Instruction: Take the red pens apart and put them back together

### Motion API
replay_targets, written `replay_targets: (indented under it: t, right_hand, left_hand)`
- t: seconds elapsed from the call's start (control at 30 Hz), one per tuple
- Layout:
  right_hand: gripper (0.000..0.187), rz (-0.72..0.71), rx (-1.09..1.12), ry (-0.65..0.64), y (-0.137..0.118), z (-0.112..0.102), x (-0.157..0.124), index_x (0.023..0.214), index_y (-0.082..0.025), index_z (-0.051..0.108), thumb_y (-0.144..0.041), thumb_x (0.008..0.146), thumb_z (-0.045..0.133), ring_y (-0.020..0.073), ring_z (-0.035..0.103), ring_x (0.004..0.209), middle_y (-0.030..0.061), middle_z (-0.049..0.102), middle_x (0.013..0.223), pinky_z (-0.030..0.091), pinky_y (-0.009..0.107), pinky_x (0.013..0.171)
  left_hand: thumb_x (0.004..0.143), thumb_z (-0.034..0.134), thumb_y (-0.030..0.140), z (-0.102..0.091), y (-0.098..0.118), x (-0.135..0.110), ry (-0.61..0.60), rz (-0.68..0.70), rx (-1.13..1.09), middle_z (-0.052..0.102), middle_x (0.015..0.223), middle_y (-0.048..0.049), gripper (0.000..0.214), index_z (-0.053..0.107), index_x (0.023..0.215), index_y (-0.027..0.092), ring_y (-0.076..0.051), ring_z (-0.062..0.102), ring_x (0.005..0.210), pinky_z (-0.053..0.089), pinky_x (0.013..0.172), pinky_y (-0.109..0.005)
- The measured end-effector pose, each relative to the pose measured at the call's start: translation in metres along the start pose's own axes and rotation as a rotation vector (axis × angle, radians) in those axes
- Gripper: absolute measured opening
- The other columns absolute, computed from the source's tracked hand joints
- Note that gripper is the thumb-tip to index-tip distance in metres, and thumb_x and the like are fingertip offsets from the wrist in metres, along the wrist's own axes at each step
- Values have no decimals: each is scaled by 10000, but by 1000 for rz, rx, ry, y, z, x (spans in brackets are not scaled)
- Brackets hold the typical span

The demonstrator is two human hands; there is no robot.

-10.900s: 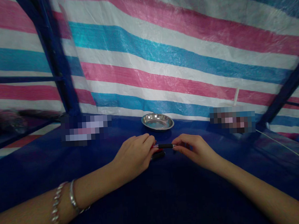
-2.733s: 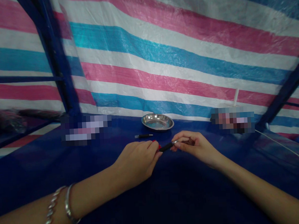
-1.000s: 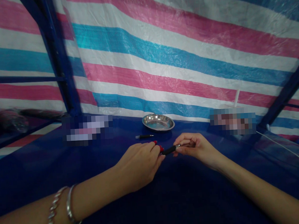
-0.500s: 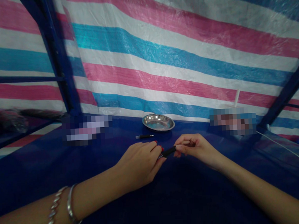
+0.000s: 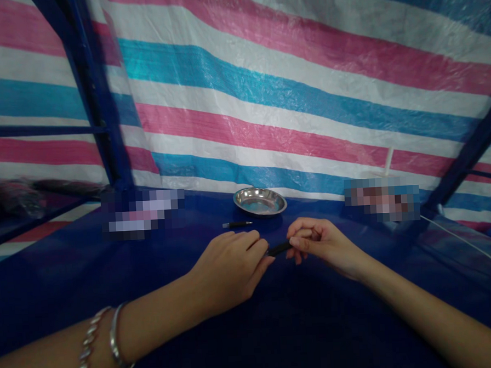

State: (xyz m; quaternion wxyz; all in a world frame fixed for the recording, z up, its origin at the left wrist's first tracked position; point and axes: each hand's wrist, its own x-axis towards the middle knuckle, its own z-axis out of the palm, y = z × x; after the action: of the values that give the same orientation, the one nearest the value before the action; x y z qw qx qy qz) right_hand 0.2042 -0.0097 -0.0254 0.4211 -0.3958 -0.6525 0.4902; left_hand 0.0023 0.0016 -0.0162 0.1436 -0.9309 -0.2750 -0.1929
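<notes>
Between my two hands is a dark pen (image 5: 279, 249), its black middle showing. My left hand (image 5: 233, 264) is closed around its left end, which the fingers hide. My right hand (image 5: 312, 241) pinches the other end between thumb and fingertips. Just beyond my left hand, another pen-like piece (image 5: 237, 224) lies flat, with a black body, a clear left end and a pointed tip to the right. Behind it stands a round shiny metal dish (image 5: 260, 201).
The blue tabletop (image 5: 319, 334) reaches back to a striped plastic sheet (image 5: 241, 107). Blurred-out items sit at the back left (image 5: 142, 214) and back right (image 5: 382, 199). A white cord (image 5: 466, 244) runs along the right, and blue metal posts (image 5: 96, 93) frame the space.
My left fingers have curled in, so their red nails no longer show. My right hand has shifted very slightly to the right. The dish and the loose pen piece stay put.
</notes>
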Motion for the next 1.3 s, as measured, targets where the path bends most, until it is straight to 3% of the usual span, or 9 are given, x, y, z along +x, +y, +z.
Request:
replay_targets:
  t: [0.3, 0.8, 1.03, 1.3]
  right_hand:
    - [205, -17, -8, 25, -1, 0, 0, 824, -157, 535, -251, 673, 636, 119, 612, 621, 17, 660, 695, 396, 221, 526]
    - [193, -28, -55, 58, -3, 0, 0, 818, -171, 523, -319, 715, 592, 94, 565, 584, 5, 644, 678, 377, 207, 519]
    - [201, -53, -198, 22, -4, 0, 2, 708, -142, 506, -328, 782, 499, 84, 549, 511, 15, 621, 599, 395, 210, 504]
    - [197, -69, -247, 25, -4, 1, 1, 859, -145, 509, -329, 788, 490, 76, 515, 544, 15, 600, 675, 372, 194, 493]
  left_hand:
    - [837, 341, 256, 0, -1, -1, 23, -33, 7, 543, 721, -36, 205, 509, 785, 152, -174, 533, 643, 403, 567, -303]
    - [852, 315, 266, 1, -1, 0, 25, -15, -12, 552, 737, -43, 242, 516, 786, 149, -177, 529, 653, 409, 575, -309]
    - [842, 344, 263, 2, -2, 0, 37, -24, 6, 554, 738, -37, 206, 511, 794, 152, -176, 532, 642, 417, 566, -311]
    - [847, 324, 248, 3, -3, 0, 59, -63, 33, 558, 731, -42, 219, 509, 777, 153, -174, 535, 632, 425, 564, -308]
